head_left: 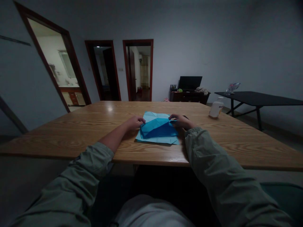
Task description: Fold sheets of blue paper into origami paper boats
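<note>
A darker blue sheet of paper (159, 128), creased and partly folded, is raised between my two hands. My left hand (135, 122) pinches its left edge, and my right hand (180, 121) grips its right edge. Beneath it lie light blue sheets of paper (156, 139) with fold lines, flat on the wooden table. The raised sheet covers the middle of the lighter ones. How many sheets are stacked there I cannot tell.
The wooden table (94, 132) spreads wide on both sides. A whitish plastic bottle (216, 108) stands at its far right. Just behind my right hand lies a dark object (186, 117), mostly hidden. A black table (262, 98) stands beyond, to the right.
</note>
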Motion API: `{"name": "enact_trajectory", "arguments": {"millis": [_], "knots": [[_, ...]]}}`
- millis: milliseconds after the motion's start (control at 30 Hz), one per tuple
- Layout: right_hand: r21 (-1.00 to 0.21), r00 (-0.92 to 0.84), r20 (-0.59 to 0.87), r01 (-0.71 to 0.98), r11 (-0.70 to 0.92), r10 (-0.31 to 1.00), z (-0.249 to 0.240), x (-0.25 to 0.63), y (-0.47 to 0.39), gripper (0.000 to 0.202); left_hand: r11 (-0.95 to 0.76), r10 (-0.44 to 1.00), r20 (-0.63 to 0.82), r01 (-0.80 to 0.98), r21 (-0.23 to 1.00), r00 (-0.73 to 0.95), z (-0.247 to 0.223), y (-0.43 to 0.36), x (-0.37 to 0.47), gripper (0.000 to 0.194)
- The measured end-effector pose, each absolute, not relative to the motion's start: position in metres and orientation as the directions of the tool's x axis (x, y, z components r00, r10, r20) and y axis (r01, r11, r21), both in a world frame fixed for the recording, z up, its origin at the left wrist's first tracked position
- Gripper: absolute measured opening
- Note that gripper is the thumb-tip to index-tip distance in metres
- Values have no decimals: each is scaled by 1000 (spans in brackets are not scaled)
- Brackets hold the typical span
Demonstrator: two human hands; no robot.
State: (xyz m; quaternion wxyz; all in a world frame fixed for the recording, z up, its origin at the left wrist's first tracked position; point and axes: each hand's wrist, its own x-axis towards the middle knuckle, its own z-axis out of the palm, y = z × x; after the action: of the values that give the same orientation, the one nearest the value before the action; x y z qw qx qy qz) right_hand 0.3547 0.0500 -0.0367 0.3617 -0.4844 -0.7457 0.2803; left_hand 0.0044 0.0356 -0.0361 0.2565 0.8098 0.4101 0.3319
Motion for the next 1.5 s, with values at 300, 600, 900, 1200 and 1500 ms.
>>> {"name": "enact_trajectory", "arguments": {"millis": [300,600,900,1200,1500], "knots": [[-776,-232,431,399,489,872,-33,348,48,31,-540,828,329,485,688,454,-44,44,5,31],[-777,-17,480,456,434,877,-35,341,51,33,-401,840,156,402,823,519,-47,43,-10,67],[-864,-43,458,213,456,888,-35,330,49,40,-476,867,396,269,837,303,-29,37,13,36],[-957,-178,279,25,288,944,-27,318,29,33,-282,924,273,-7,960,266,-22,22,11,60],[-966,-200,251,7,258,947,-24,318,26,28,-245,936,207,103,964,285,-32,34,6,34]]}}
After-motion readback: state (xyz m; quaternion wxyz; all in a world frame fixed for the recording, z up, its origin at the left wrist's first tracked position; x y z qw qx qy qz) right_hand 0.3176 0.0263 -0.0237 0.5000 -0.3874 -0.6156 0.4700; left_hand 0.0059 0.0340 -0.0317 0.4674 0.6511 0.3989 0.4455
